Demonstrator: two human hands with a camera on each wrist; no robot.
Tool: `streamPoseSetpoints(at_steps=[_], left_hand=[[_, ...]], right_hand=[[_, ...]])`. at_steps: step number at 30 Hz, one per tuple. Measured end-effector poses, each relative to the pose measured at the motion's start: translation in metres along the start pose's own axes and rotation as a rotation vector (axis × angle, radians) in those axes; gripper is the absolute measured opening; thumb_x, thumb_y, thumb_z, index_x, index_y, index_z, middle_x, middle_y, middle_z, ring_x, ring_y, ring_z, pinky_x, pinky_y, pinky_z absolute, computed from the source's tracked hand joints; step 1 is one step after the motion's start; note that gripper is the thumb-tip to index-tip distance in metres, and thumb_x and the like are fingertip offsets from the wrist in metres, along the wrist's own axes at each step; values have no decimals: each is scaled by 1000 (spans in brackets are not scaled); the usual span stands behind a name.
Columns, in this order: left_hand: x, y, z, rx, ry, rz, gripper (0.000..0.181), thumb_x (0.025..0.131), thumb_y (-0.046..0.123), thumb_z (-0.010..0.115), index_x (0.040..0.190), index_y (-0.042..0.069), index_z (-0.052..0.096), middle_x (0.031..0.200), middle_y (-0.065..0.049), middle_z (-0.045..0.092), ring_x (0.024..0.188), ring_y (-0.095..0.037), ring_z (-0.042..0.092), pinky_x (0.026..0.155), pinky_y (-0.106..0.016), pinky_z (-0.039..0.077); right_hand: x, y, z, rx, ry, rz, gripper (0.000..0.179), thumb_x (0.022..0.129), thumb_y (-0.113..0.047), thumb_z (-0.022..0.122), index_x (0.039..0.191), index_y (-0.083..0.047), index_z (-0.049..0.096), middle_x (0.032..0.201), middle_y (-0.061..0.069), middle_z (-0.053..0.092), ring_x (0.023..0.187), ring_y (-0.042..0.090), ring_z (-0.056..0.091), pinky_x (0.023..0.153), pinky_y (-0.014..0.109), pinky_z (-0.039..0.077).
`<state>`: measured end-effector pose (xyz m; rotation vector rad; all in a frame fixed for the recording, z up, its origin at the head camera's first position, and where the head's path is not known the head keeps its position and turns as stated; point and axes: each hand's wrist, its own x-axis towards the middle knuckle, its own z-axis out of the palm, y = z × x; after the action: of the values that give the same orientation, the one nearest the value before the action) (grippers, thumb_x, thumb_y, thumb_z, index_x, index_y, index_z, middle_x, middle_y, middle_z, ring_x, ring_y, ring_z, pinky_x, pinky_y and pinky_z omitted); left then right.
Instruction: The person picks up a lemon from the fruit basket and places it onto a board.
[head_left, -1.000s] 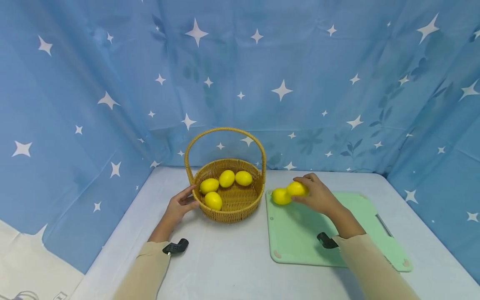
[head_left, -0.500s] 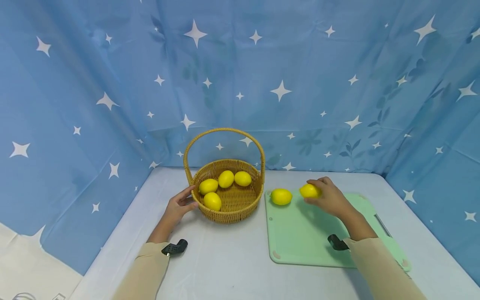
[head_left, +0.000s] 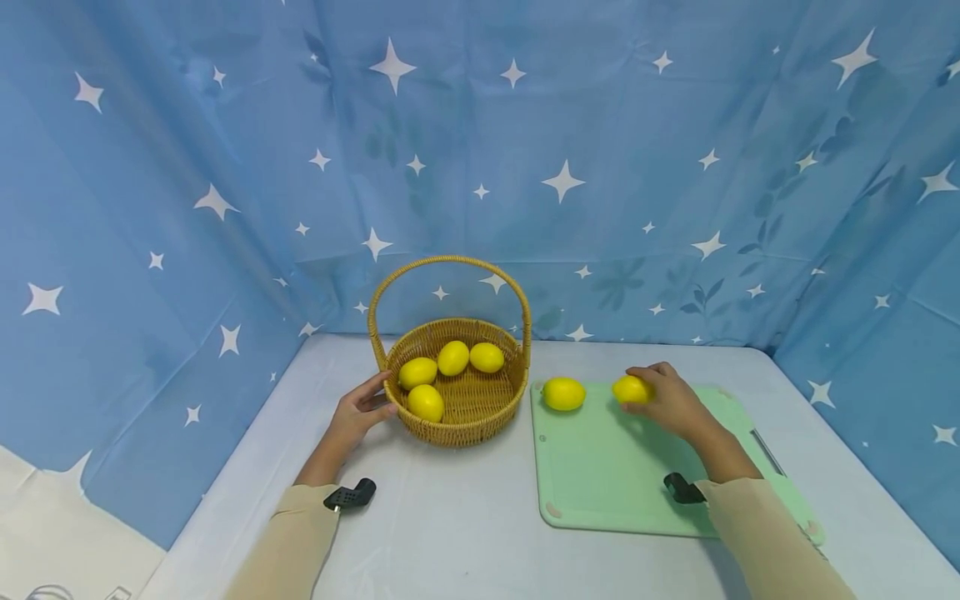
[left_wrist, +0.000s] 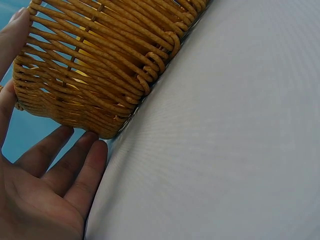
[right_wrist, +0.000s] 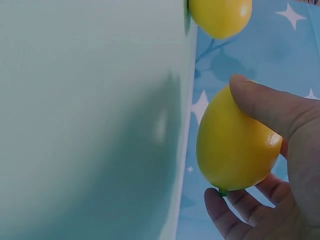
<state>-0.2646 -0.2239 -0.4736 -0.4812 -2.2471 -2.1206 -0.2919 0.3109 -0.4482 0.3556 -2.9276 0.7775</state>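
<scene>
My right hand (head_left: 667,404) holds a yellow lemon (head_left: 632,389) between thumb and fingers, close over the back part of the green cutting board (head_left: 600,475). In the right wrist view the lemon (right_wrist: 237,145) has a small green tip, and the thumb presses its upper side. A second lemon (head_left: 563,393) lies at the board's back left corner. My left hand (head_left: 356,421) rests against the left side of the wicker basket (head_left: 461,433), its fingers fairly straight. The left wrist view shows fingertips touching the woven wall (left_wrist: 100,65). Several lemons (head_left: 453,358) lie inside.
The basket's tall arched handle (head_left: 450,260) rises over its bowl. A white cloth (head_left: 435,525) covers the table, with a blue star-patterned curtain (head_left: 480,125) behind and at both sides. The board has a metal strip (head_left: 767,451) near its right edge.
My right hand has moved to the right and slightly down with its lemon, away from the other lemon on the board. My left hand and the basket have stayed in place.
</scene>
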Motion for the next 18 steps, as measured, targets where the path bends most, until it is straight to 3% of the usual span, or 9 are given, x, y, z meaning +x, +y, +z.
streamPoseSetpoints(at_steps=[18], left_hand=[[1,-2,-1,24,15,-32,68,90,5,70,149,1,38,148,-26,38,127,-46,43,89,-23,49]], right_hand=[[4,9,6,11,-30,32,67,82,-28,80,138,-2,53,121,23,45,106,42,49,91,61,40]])
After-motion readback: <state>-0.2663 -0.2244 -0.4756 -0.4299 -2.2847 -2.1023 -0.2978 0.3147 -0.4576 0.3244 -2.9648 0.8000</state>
